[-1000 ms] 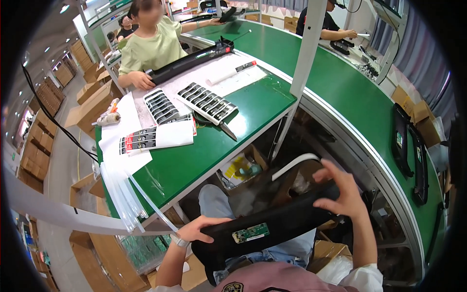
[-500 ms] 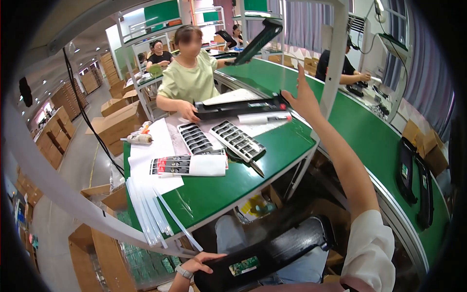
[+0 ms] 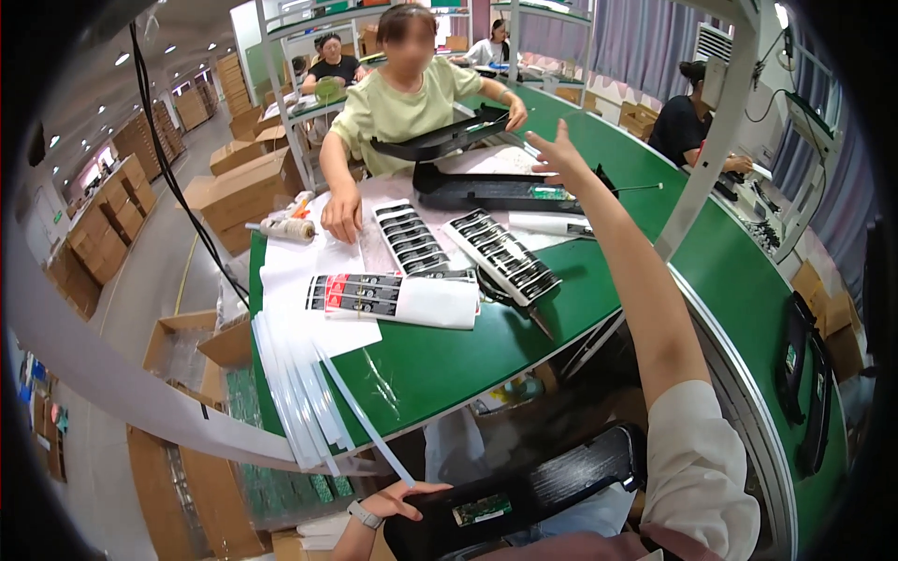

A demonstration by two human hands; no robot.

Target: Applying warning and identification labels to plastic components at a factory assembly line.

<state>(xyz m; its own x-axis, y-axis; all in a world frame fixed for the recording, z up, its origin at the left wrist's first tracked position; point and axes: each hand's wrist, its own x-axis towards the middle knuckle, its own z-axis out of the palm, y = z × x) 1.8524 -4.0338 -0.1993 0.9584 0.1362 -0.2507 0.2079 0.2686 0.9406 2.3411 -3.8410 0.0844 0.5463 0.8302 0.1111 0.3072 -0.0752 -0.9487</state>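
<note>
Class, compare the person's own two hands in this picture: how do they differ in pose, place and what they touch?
The right hand is stretched far forward over the green table, fingers spread and empty; the left hand stays low near the lap, resting on the end of a long black panel. The right hand hangs near the black tray in front of the co-worker in the green shirt; the left hand is well away from it. Both are bare.

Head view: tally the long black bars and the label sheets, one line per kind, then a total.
Long black bars: 5, with one on the lap, one on the table, one in a co-worker's hands, and two on the right belt
Label sheets: 3, with a second and a third
Total: 8
</note>
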